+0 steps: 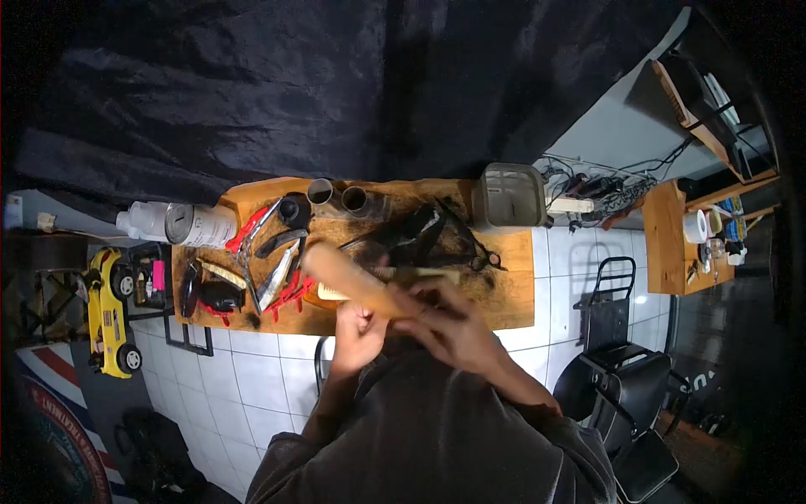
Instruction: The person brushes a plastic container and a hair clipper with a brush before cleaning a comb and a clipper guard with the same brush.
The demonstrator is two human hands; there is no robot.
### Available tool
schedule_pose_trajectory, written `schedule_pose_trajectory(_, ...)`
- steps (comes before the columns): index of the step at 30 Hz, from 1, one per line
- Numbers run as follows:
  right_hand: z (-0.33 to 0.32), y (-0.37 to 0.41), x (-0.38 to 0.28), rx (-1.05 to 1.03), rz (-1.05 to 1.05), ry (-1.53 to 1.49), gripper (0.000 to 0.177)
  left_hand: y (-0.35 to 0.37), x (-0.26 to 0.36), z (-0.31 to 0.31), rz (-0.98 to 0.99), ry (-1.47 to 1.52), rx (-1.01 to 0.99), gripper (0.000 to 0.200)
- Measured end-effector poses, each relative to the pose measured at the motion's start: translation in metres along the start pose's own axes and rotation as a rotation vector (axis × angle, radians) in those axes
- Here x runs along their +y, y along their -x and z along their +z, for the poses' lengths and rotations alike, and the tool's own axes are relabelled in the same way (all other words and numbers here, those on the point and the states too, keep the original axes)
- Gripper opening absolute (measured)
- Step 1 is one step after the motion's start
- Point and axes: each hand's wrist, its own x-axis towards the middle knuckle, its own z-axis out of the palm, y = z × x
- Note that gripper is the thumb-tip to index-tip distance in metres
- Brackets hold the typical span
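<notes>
In front of my chest, both hands are over the near edge of the wooden table point(504, 290). My right hand point(453, 323), slightly blurred, closes on the near end of a smooth tan wooden brush point(353, 279), which slants away to the left. Its bristles cannot be made out clearly. My left hand point(359, 332) is curled with the thumb up, close against the brush's lower side; what its fingers hold is hidden. A small pale piece point(332, 292) shows just beyond the left fingers. Behind the brush lie a black hair clipper point(420, 223) and scissors point(487, 256).
Red-handled clips point(290, 298), a dark clipper point(222, 296) and a spray bottle point(151, 220) crowd the table's left side. Two metal cups point(354, 199) and a clear bin point(510, 197) stand at the back. A yellow toy car point(107, 312) hangs left; a black chair point(625, 395) stands right.
</notes>
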Motion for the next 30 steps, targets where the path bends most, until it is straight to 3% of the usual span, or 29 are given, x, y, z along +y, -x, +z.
schedule_pose_trajectory(4,-0.009,0.001,0.022,0.158,0.174,0.132,0.048,0.001,0.028,0.023,-0.021,0.200,0.100,0.032)
schedule_pose_trajectory(6,-0.014,0.006,0.030,0.207,0.303,0.204,0.050,-0.001,0.029,0.021,-0.027,0.209,0.119,0.040)
schedule_pose_trajectory(9,-0.023,0.005,0.022,0.226,0.296,0.149,0.049,-0.008,0.033,0.021,-0.043,0.240,0.203,0.043)
schedule_pose_trajectory(11,-0.027,0.006,0.009,0.172,0.314,0.050,0.047,-0.010,0.022,0.018,-0.035,0.092,0.192,0.039)
schedule_pose_trajectory(13,-0.026,0.003,-0.001,0.043,0.153,0.012,0.044,-0.011,0.021,0.014,0.027,-0.087,0.146,0.037)
schedule_pose_trajectory(14,-0.024,0.002,-0.004,-0.029,0.091,-0.038,0.041,-0.003,-0.007,-0.008,0.053,-0.354,0.020,0.040)
schedule_pose_trajectory(16,-0.012,0.002,-0.003,-0.099,0.068,-0.141,0.044,-0.002,-0.001,0.006,0.265,-0.517,0.192,0.038)
schedule_pose_trajectory(19,-0.012,-0.002,0.016,0.034,0.056,-0.047,0.042,-0.007,0.030,0.012,0.058,-0.221,0.059,0.055)
schedule_pose_trajectory(20,-0.016,-0.002,0.020,0.085,0.108,-0.016,0.042,-0.008,0.047,0.025,-0.034,0.093,0.125,0.053)
schedule_pose_trajectory(21,-0.020,-0.002,0.023,0.133,0.161,0.015,0.041,-0.007,0.048,0.019,-0.052,0.123,0.050,0.061)
schedule_pose_trajectory(24,-0.023,-0.003,0.025,0.282,0.316,0.162,0.041,-0.006,0.049,0.017,-0.016,0.097,0.080,0.057)
schedule_pose_trajectory(27,-0.031,-0.003,0.017,0.332,0.373,0.089,0.043,-0.012,0.040,0.019,-0.008,0.181,0.207,0.052)
schedule_pose_trajectory(30,-0.039,0.000,-0.001,0.135,0.272,-0.016,0.042,-0.014,0.025,0.014,0.061,0.122,0.246,0.039)
